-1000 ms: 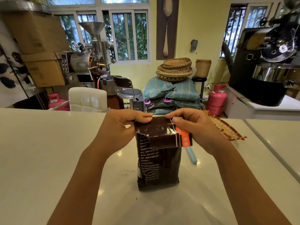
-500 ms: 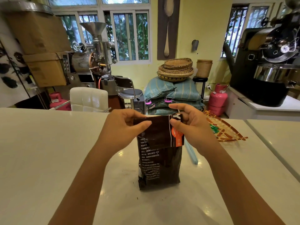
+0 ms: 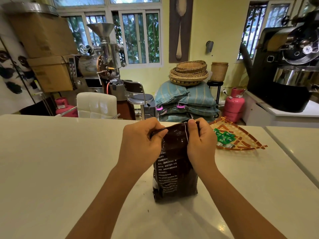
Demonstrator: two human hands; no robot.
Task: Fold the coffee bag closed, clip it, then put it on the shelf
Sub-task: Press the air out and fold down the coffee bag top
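While it stands upright on the pale cream surface (image 3: 69,161), the glossy dark brown coffee bag with white print down its front (image 3: 174,171) has its top edge pinched from both sides. That top is bent over toward the camera, so the shiny upper panel slopes down between the two hands and the print starts just below them.

Left hand (image 3: 141,144) is on the bag's upper left corner: thumb on the near face, the other fingers (image 3: 151,123) curled over the far side, so they're clamped together on the fold with the foil sandwiched between. Right hand (image 3: 201,142) does the same at the upper right corner, thumb pressed onto the near face right beside a thin white line running down the bag, and the rest of its fingers wrapped round the back edge. Both grips are tight on the bag, no gap showing. The right palm covers that side of the bag, so I can't tell what's under it.

Bottom of the bag sits flat on the surface, roughly centre, between the two forearms.

Just right of the right hand, a flat fan-shaped woven bamboo tray with orange-red trim (image 3: 245,140) lies on the surface, holding little green packets (image 3: 224,137). It's near the bag but not touching.
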